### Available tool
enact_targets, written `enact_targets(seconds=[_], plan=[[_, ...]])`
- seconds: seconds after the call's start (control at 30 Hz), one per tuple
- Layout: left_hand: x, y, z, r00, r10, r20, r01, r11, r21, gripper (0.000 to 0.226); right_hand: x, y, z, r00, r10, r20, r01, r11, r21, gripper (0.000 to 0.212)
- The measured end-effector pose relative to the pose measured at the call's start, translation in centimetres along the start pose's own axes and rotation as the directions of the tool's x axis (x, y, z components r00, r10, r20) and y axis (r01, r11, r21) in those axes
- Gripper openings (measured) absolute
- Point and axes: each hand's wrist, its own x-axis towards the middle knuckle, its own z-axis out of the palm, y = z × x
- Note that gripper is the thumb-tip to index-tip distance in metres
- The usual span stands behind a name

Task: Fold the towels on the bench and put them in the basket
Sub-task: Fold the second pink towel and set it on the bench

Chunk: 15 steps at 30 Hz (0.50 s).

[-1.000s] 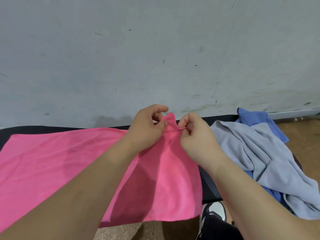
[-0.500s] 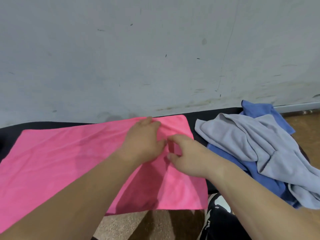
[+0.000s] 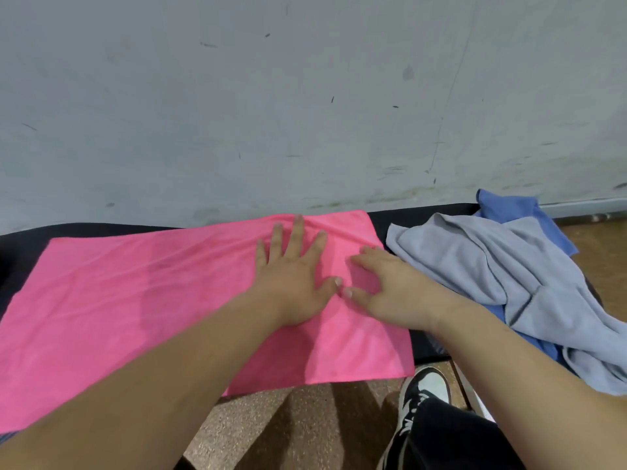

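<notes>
Head view: a soft pink towel (image 3: 135, 300), rectangular and faintly creased, lies spread across the black bench (image 3: 417, 217). My left hand (image 3: 291, 283) presses flat near its far right corner, fingers straight and splayed. My right hand (image 3: 390, 293) rests beside it, fingers loosely arched, gripping nothing. A rumpled grey towel (image 3: 475, 266) lies over a blue towel (image 3: 509, 205) just to the right.
</notes>
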Motion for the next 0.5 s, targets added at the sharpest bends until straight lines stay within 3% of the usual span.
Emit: enact_targets(seconds=[0.23,0.3,0.4,0.5], plan=[[2.7,2.4,0.7,0.997,0.080,0.013,-0.080,0.997,0.008,0.104,0.2,3.0,-0.7,0.987,0.160,-0.032,-0.163,0.976,-0.142,0.080],[3.2,2.8,0.8,0.997,0.071,0.019,-0.072,0.997,0.028,0.107,0.4,3.5,-1.1,0.978,0.181,-0.100,-0.189,0.979,-0.075,0.070],[3.6,2.7,0.3,0.997,0.072,-0.007,-0.072,0.997,0.001,0.111,0.3,2.9,-1.8,0.947,0.192,-0.257,-0.148,0.972,0.183,0.047],[2.7,3.1,-0.3,0.989,0.097,-0.113,-0.098,0.995,0.001,0.107,0.3,1.8,-2.2,0.952,0.163,-0.260,-0.082,0.951,0.298,0.033]])
